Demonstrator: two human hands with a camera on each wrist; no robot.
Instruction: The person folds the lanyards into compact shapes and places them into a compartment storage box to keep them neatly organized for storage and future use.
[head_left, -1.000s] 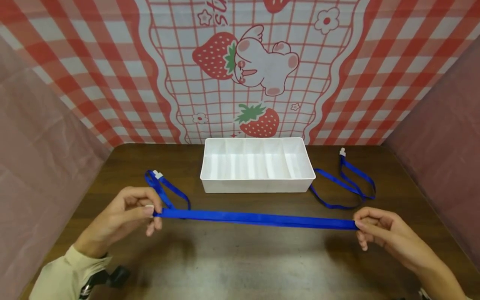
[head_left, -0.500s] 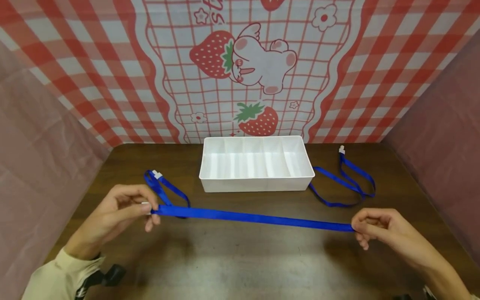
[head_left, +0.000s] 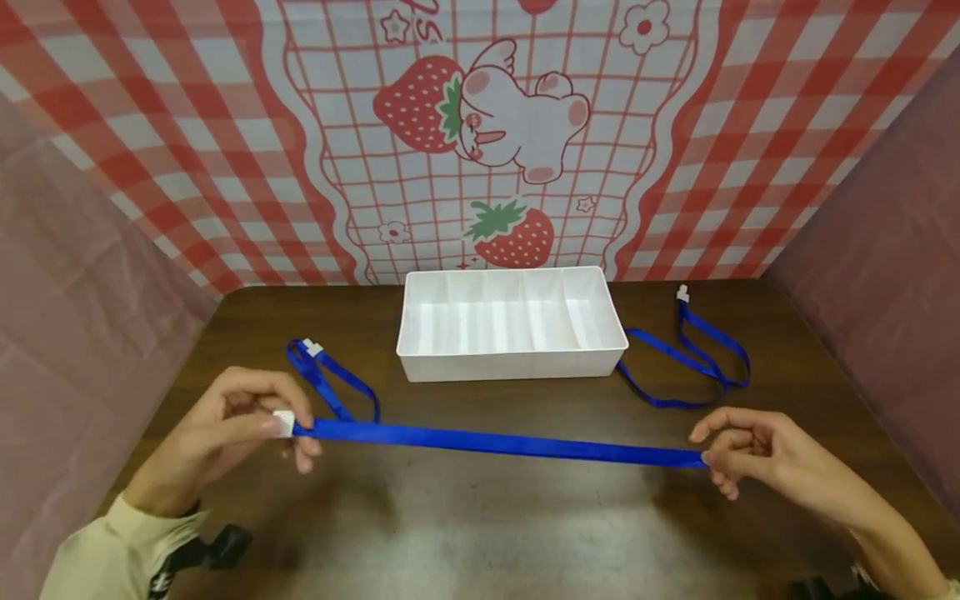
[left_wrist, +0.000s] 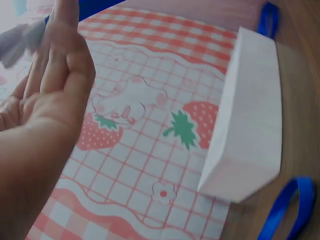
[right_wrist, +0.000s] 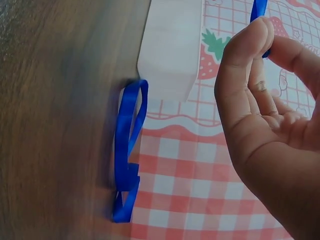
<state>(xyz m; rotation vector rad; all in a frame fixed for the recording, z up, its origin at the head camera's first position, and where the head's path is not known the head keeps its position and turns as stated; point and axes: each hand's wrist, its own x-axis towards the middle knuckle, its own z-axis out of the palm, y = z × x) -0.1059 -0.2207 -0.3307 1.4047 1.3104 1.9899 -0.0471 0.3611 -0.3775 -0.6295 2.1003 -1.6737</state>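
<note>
One blue lanyard (head_left: 498, 442) stretches in front of the white divided box (head_left: 513, 367), left hand (head_left: 216, 435) pinching the lanyard's clip end, right hand (head_left: 774, 457) its other.

My sleeve (head_left: 105, 554) is cream, my lanyard (head_left: 498, 443) solid blue like 2 other lanyards (head_left: 321, 383), the box (head_left: 513, 367) white, the table (head_left: 510, 533) brown, the backdrop cloth (head_left: 202, 158) red-and-white checked.

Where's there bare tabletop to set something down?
Widest: the near tabletop between the left hand and right hand, on the near side of the held blue lanyard. A smaller patch lies at the back left, behind the left lanyard and beside the white tray. It's crowded right of the tray, where the right lanyard loops close by.
</note>
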